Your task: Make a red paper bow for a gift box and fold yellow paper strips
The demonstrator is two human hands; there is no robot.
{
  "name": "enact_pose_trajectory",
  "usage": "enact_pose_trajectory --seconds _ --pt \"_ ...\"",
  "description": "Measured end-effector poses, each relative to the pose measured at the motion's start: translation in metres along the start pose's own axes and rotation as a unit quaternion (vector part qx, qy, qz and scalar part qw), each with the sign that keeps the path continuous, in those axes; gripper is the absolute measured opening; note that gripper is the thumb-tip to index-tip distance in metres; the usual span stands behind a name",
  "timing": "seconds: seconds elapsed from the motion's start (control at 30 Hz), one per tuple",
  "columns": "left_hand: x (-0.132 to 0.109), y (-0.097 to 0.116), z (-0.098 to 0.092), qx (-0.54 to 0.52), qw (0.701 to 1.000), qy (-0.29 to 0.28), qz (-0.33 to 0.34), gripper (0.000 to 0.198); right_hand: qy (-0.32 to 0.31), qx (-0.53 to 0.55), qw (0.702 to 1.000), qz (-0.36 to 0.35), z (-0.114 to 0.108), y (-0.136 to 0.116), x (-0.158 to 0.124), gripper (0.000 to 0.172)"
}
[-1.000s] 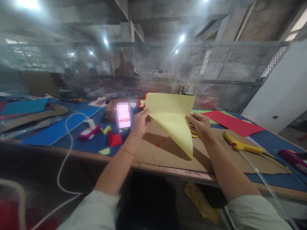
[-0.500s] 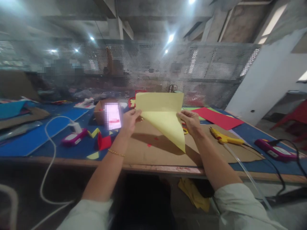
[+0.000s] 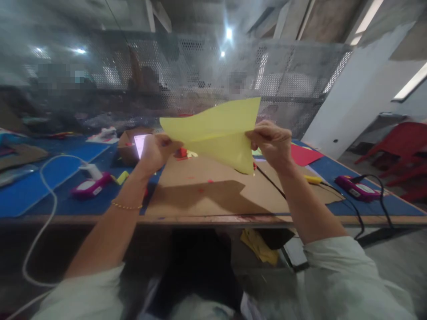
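A sheet of yellow paper (image 3: 216, 129) is held up above the table, bowed and slightly twisted. My left hand (image 3: 158, 149) pinches its left edge, with a beaded bracelet on that wrist. At the right edge, my right hand (image 3: 270, 138) grips the paper between thumb and bent fingers, a little higher than the left. Below lies a brown cardboard sheet (image 3: 216, 200), where the paper's shadow falls. Small red scraps (image 3: 201, 190) lie on that cardboard. The yellow glue gun (image 3: 313, 179) is mostly hidden behind my right forearm.
Left stand a cardboard box (image 3: 128, 149), a lit phone (image 3: 140, 143) partly behind my left hand, and a purple power strip (image 3: 91, 184) with a white cable. Red paper (image 3: 303, 154) and another purple power strip (image 3: 356, 187) lie right. A mesh partition (image 3: 200, 71) rises behind the table.
The yellow paper has been raised and pulled wider, and its hanging lower corner has come up. My hands have moved apart and upward. The camera view has shifted.
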State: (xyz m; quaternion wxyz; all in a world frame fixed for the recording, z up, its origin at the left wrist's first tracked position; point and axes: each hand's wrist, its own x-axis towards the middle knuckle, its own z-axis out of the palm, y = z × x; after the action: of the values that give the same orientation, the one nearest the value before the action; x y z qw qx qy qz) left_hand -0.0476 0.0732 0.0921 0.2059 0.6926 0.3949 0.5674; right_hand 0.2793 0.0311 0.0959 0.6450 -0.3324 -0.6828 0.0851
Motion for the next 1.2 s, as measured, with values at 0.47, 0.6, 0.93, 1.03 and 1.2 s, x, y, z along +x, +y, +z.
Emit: enact_pose_trajectory --seconds 0.47,0.6,0.93,1.03,1.2 --pt "-0.089 -0.038 -0.020 0.197 0.910 -0.239 0.274 0.026 -0.281 -0.196 0.923 -0.176 -0.027 0.007 -0.131 0.027" --pt "-0.095 -0.050 -0.016 0.238 0.881 -0.272 0.306 0.027 -0.325 -0.229 0.894 -0.208 -0.023 0.010 -0.136 0.024" --pt "-0.088 -0.068 -0.017 0.211 0.883 -0.347 0.236 0.024 -0.369 -0.225 0.891 -0.139 -0.023 0.001 -0.144 0.027" --pt "-0.091 -0.059 -0.023 0.224 0.879 -0.366 0.207 0.028 -0.379 -0.296 0.865 -0.143 -0.019 -0.022 -0.150 0.025" --pt "-0.104 -0.045 -0.030 0.259 0.873 -0.352 0.216 0.045 -0.356 -0.390 0.827 -0.192 -0.010 -0.046 -0.164 0.024"
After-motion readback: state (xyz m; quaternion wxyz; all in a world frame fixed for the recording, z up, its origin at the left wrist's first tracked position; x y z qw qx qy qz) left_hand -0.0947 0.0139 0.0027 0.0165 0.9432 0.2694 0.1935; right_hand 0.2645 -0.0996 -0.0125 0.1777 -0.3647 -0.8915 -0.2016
